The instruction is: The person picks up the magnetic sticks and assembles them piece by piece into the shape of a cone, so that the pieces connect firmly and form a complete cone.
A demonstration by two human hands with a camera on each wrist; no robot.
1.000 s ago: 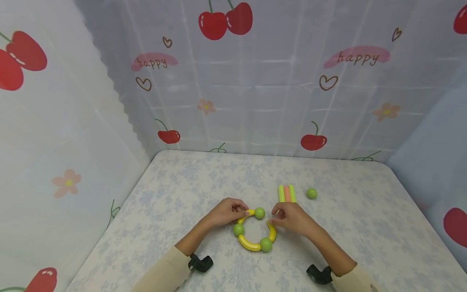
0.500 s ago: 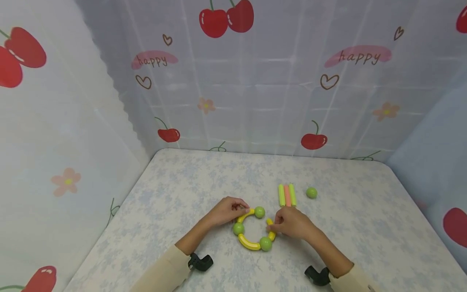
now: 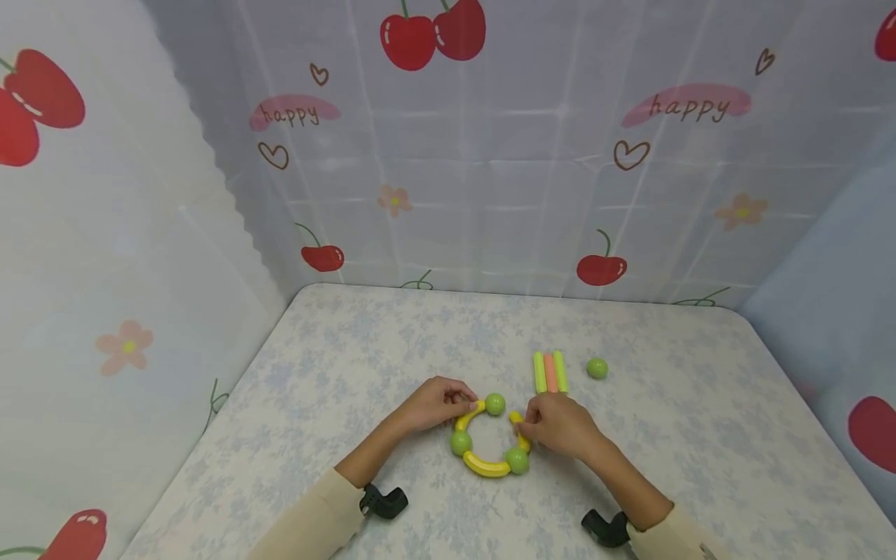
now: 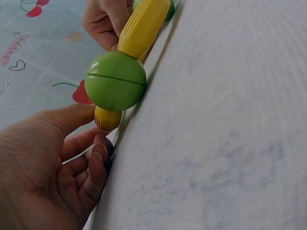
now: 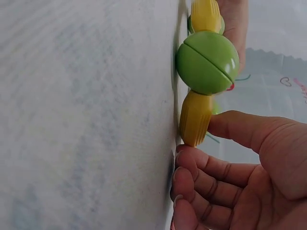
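Observation:
On the table lies an incomplete ring of green balls and yellow curved toy rods, with a gap at its upper right. My left hand (image 3: 437, 404) pinches the upper-left yellow rod (image 3: 467, 418), between the top ball (image 3: 495, 404) and the left ball (image 3: 460, 443). My right hand (image 3: 560, 424) pinches the right yellow rod (image 3: 515, 418), whose far end is free and whose near end joins the lower-right ball (image 3: 517, 460). The third yellow rod (image 3: 486, 467) bridges the two nearer balls. The right wrist view shows thumb and fingertips on the ribbed rod (image 5: 195, 120), low at the tabletop.
Behind my right hand lie two lime straight sticks with an orange stick (image 3: 551, 372) between them. A loose green ball (image 3: 597, 368) sits to their right. Printed curtains (image 3: 448, 179) stand beyond the patterned table (image 3: 364, 334) and along both sides.
My right fingers have slid from the right rod's tip toward its middle. The ring has turned slightly counterclockwise, its lower-right ball moving right and up. My left hand keeps nearly the same place.

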